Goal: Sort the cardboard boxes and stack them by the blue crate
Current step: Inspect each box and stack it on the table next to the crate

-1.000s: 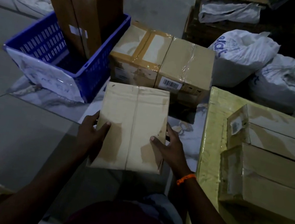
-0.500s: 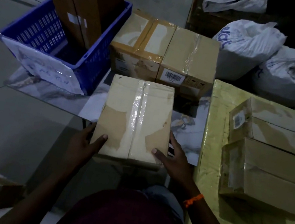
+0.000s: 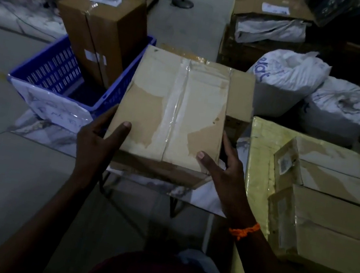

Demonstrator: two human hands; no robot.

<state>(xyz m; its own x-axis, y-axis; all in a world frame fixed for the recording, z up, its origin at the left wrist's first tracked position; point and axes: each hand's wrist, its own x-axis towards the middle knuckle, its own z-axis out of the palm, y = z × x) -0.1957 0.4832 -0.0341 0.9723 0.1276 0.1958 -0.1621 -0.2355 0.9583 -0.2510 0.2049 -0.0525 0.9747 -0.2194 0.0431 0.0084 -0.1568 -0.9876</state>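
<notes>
A taped cardboard box (image 3: 173,111) is gripped at its near corners by the left hand (image 3: 100,137) and the right hand (image 3: 223,167), thumbs on top. It is held just beside the blue crate (image 3: 54,72), above a lower box (image 3: 241,94); contact cannot be told. The stack seems begun. Two boxes (image 3: 333,209) are left on the yellow-wrapped surface (image 3: 262,150). A tall box (image 3: 100,35) is stood in the crate, and white sacks (image 3: 288,78) are crowded behind.
</notes>
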